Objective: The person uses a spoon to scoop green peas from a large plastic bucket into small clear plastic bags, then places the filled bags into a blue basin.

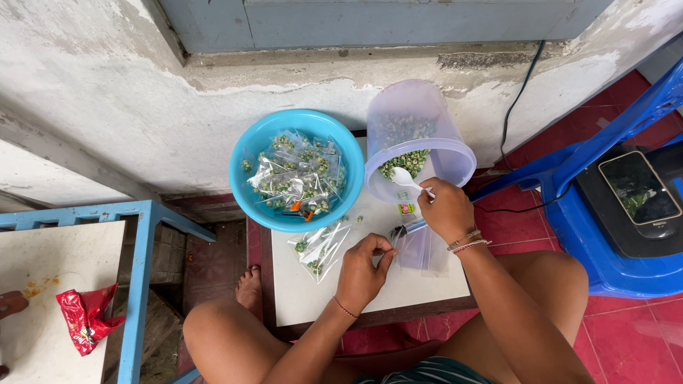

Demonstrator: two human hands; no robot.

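My right hand [447,210] holds a white plastic spoon [407,178] whose bowl dips into a tilted clear tub [416,142] of green peas. My left hand [363,270] pinches the top edge of an empty clear plastic bag [423,249] lying on the small white table [384,281]. A few filled small bags [319,245] lie on the table left of my left hand. A blue round basin [245,178] at the table's far left corner holds several filled pea bags.
A blue plastic chair [605,213] on the right carries a black device with a phone [642,188] on it. A blue-framed table [135,284] on the left bears a crumpled red wrapper [84,316]. My bare knees flank the small table; a peeling wall stands behind.
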